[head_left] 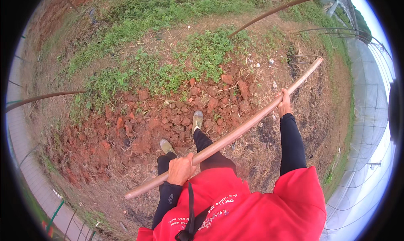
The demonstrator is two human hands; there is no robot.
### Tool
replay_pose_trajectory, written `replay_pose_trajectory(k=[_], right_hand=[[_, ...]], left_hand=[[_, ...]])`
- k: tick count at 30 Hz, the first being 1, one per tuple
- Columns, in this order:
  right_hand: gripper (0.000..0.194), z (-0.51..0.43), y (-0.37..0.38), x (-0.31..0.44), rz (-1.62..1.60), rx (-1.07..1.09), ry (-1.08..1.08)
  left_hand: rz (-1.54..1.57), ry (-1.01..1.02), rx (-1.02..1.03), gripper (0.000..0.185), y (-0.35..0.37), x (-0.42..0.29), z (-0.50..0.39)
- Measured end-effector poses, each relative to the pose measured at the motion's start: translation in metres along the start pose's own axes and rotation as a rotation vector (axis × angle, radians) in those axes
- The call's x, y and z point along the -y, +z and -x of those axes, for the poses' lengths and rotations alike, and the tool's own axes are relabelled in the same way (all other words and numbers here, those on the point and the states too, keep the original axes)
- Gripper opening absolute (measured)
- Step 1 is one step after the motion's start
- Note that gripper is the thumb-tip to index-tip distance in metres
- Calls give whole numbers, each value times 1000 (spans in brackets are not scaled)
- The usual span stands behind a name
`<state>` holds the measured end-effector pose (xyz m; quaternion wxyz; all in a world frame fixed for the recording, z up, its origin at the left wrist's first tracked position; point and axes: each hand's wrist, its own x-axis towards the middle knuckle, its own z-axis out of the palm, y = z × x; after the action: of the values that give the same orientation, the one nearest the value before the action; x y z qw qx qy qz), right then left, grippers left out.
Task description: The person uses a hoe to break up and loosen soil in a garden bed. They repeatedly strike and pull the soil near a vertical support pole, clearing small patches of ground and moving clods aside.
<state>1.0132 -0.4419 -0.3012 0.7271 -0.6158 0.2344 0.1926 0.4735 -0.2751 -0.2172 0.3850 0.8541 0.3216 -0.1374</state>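
Note:
A long wooden handle (243, 127) runs slantwise across my body, from low left to upper right. My left hand (181, 170) grips it near its lower end, in front of my waist. Farther up the shaft, my right hand (284, 102) is closed round it with the arm stretched out. At the far upper end of the handle is a dark metal tool head (304, 56) with thin prongs; its exact shape is hard to tell. Broken clods of red soil (180, 114) lie around my shoes (197, 119).
Green weeds (202, 54) grow beyond the clods. Curved rusty hoops (284, 7) rise at the upper right and left (47, 96). Dry straw (252, 168) covers soil beside me. Plastic sheeting (367, 92) stands at the right, a paved path (28, 143) at the left.

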Motion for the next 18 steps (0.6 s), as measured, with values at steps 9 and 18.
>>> replay_pose_trajectory(k=[9, 18], right_hand=[[20, 357, 44, -353, -277, 89, 875], [22, 431, 86, -367, -360, 127, 1118]], left_hand=[[-583, -562, 44, 19, -228, 93, 290], [-777, -694, -165, 20, -246, 92, 344]])
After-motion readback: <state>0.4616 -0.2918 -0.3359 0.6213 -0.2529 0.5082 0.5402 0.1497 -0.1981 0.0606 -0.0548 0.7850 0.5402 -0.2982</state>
